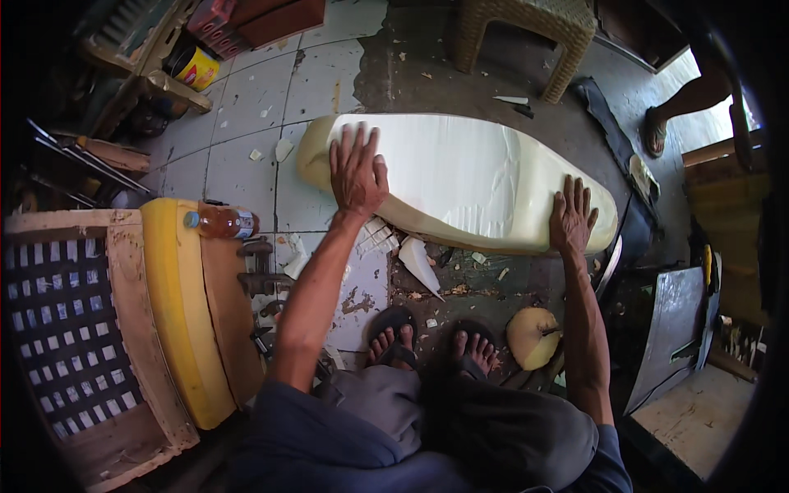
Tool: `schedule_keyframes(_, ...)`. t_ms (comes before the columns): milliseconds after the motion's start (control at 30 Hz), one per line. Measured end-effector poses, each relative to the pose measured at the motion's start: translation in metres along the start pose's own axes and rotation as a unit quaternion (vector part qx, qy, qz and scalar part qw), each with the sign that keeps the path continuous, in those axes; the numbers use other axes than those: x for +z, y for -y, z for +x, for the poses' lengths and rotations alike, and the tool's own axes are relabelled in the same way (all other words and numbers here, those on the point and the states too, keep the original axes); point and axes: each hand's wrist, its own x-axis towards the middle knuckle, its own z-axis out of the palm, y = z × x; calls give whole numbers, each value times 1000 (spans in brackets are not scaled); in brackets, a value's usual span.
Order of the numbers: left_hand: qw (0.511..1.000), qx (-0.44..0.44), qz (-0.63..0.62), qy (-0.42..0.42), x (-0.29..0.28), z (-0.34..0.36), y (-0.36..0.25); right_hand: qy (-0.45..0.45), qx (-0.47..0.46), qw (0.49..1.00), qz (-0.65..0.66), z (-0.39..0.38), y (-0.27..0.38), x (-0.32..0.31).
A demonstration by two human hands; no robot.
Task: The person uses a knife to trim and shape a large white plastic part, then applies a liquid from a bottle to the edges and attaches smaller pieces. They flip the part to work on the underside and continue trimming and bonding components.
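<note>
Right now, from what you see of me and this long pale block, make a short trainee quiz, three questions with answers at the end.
1. True or false: the right hand is lifted clear of the long pale block.
2. Where does the bottle lie? A) on the block; B) left of the left forearm; C) right of the right hand.
3. Fill in: the person's feet wear dark ____.

Key: 1. False, it rests flat on it. 2. B. 3. Flip-flops.
</note>
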Motion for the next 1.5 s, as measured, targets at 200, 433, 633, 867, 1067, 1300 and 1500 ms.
schedule_keyframes(200, 998, -54, 23, 17, 11, -26, 12, -7, -3, 1000, 6, -11, -11, 5)
schedule_keyframes(433, 775, -559, -293, -31, 70, -121, 47, 11, -29, 999, 7, -6, 18, 6)
schedule_keyframes(633, 366, -540, -755, -62, 22, -100, 9, 10, 14, 1000, -16, -10, -9, -2)
schedule_keyframes(867, 398, -507, -761, -64, 21, -92, 25, 42, -6, 999, 11, 12, -10, -4)
schedule_keyframes(1067, 468, -495, -732, -15, -44, -14, -21, 60, 5, 985, 164, 52, -59, -26)
schedule_keyframes(1300, 492, -481, -726, -3, -68, 7, -43, -190, 16, 973, 132, 30, -13, -49)
schedule_keyframes(1500, 466, -491, -735, -15, -89, 0, -54, -224, -256, 936, 87, -39, 127, -86)
